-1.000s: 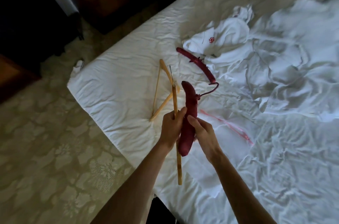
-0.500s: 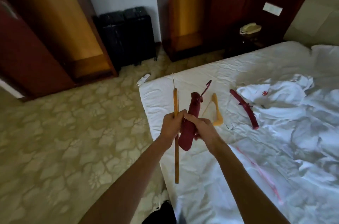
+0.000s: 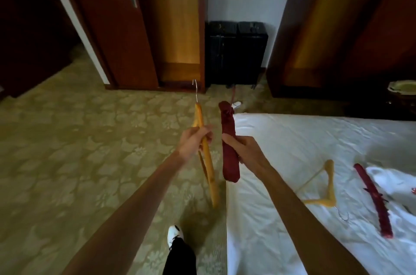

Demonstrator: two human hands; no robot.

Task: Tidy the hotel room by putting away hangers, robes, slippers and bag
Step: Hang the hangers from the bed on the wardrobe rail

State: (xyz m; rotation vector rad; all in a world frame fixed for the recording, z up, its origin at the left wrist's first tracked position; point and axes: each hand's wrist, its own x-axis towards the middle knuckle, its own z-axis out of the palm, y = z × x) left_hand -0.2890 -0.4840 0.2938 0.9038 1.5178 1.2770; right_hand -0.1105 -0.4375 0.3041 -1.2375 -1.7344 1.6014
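My left hand (image 3: pixel 195 140) grips a yellow wooden hanger (image 3: pixel 208 166) held upright, its metal hook pointing up. My right hand (image 3: pixel 244 150) grips a padded dark red hanger (image 3: pixel 228 127), also upright, just right of the wooden one. Both are held over the floor at the bed's corner. On the white bed (image 3: pixel 292 135) lie another yellow wooden hanger (image 3: pixel 328 184) and another red padded hanger (image 3: pixel 373 200). A white robe (image 3: pixel 391 184) with a red emblem lies crumpled at the right edge. A white slipper (image 3: pixel 236 104) lies on the floor behind the red hanger.
A black suitcase (image 3: pixel 235 54) stands against the wall ahead, between two wooden wardrobe units (image 3: pixel 180 15). A dark doorway opens at the left. Patterned carpet (image 3: pixel 90 139) covers the floor. My foot in a white shoe (image 3: pixel 175 235) is near the bed's edge.
The view has swung left from the bed toward the wardrobe and suitcase. My hands have drawn apart, so the two hangers are now separated, one in each hand.
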